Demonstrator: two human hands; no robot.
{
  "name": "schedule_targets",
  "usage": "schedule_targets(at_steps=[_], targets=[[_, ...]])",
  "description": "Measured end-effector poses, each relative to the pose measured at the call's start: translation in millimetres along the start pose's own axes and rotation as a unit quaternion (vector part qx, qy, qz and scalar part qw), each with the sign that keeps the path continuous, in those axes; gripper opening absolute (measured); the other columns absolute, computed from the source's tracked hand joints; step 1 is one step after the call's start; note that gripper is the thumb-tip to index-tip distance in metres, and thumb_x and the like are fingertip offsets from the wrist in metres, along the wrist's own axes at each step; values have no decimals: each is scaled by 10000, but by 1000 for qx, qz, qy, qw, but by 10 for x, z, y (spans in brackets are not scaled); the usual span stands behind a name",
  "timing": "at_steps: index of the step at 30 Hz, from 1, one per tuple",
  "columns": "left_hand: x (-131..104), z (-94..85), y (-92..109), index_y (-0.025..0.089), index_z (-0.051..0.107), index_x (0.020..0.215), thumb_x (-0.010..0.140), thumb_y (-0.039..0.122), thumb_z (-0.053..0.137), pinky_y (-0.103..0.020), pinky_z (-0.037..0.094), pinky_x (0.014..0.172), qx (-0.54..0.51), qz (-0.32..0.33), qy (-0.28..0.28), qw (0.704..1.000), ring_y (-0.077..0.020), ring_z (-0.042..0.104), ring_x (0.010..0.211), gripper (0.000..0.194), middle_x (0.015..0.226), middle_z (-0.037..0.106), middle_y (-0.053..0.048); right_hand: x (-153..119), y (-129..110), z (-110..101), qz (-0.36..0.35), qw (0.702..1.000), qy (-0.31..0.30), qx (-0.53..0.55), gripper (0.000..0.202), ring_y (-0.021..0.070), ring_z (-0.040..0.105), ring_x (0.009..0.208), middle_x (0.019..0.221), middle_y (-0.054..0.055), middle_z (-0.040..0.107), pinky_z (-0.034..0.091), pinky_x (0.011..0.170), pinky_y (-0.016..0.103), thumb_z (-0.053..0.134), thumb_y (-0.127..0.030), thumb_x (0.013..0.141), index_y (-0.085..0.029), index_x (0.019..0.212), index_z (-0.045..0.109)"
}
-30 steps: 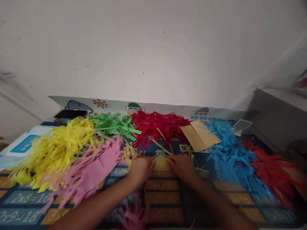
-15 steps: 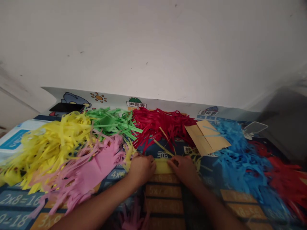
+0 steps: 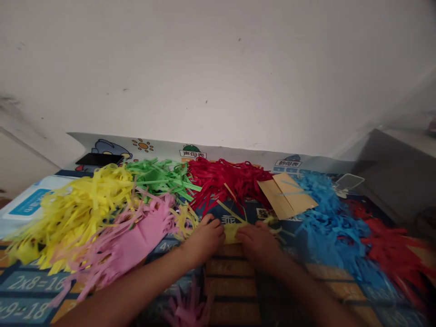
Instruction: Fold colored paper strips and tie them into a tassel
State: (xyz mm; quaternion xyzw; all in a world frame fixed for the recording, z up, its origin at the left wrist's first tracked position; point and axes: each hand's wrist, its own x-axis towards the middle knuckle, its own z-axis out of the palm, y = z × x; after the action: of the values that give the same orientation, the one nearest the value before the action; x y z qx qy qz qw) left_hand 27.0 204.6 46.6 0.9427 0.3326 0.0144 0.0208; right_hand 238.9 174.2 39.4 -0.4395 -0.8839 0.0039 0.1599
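Between my two hands is a piece of yellow tissue paper (image 3: 232,233), its ends cut into fringe strips. My left hand (image 3: 208,236) has its fingers closed on the paper's left side. On the right side, my right hand (image 3: 256,240) grips it the same way, thumb hidden. Yellow fringe (image 3: 187,221) spreads out beyond my left hand, and a few strips show past my right. Just behind the paper lie loose tan strips (image 3: 230,210) on the printed mat (image 3: 231,288).
Fringed paper lies in heaps: yellow (image 3: 85,195), pink (image 3: 136,240), green (image 3: 160,177), crimson (image 3: 228,177), blue (image 3: 330,222) and red (image 3: 391,245). A folded tan card (image 3: 288,195) sits at back right. A dark phone (image 3: 98,159) and a white-blue packet (image 3: 25,204) are at left.
My fingers have curled in closer over the yellow paper, so less of it shows. The whole view has shifted slightly; the heaps around have stayed in place.
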Motion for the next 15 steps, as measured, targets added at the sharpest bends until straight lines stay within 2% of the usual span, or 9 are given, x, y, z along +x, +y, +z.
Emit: schedule_targets(at_steps=[2, 4, 6, 9, 13, 15], targets=[[-20, -10, 33, 183, 683, 878, 837, 221, 614, -458, 258, 1051, 16, 26, 0, 1000, -246, 560, 909, 88, 824, 675, -67, -23, 33, -20, -32, 997, -66, 18, 229, 210, 564, 919, 1000, 65, 680, 280, 823, 363, 517, -127, 824, -199, 1022, 609], [-29, -19, 85, 129, 694, 907, 820, 286, 618, -529, 212, 1063, 32, 22, 3, 999, -272, 569, 866, 194, 827, 676, -108, -20, 105, -11, -15, 996, -86, 16, 221, 221, 563, 926, 973, 70, 678, 280, 827, 373, 519, -152, 819, -186, 1021, 604], [-24, -23, 128, 96, 703, 892, 808, 284, 612, -564, 216, 1039, 40, -5, 12, 999, -277, 586, 797, 225, 799, 677, -130, -8, 186, 3, 1, 997, -80, 18, 223, 220, 570, 908, 948, 67, 677, 280, 824, 374, 522, -162, 809, -179, 1016, 602], [-13, -17, 127, 109, 704, 841, 790, 209, 597, -575, 243, 1008, 37, -49, 33, 998, -263, 604, 738, 155, 754, 673, -113, -5, 243, 18, 20, 997, -55, 42, 279, 218, 572, 900, 974, 62, 674, 278, 845, 383, 554, -183, 772, -185, 1049, 590], [-41, 1, 52, 150, 679, 755, 797, 197, 574, -573, 267, 992, 22, -98, 63, 993, -247, 615, 759, 122, 740, 667, -76, -5, 202, 73, 11, 997, -43, 57, 312, 251, 542, 945, 1028, 86, 659, 282, 867, 401, 631, -285, 763, -182, 1056, 604], [-86, 22, 18, 170, 677, 768, 810, 206, 568, -561, 265, 1000, 15, -110, 74, 991, -240, 619, 792, 122, 762, 670, -59, 1, 206, 120, 17, 997, -36, 63, 245, 249, 539, 951, 1034, 89, 664, 286, 857, 397, 630, -282, 801, -186, 1027, 634]])
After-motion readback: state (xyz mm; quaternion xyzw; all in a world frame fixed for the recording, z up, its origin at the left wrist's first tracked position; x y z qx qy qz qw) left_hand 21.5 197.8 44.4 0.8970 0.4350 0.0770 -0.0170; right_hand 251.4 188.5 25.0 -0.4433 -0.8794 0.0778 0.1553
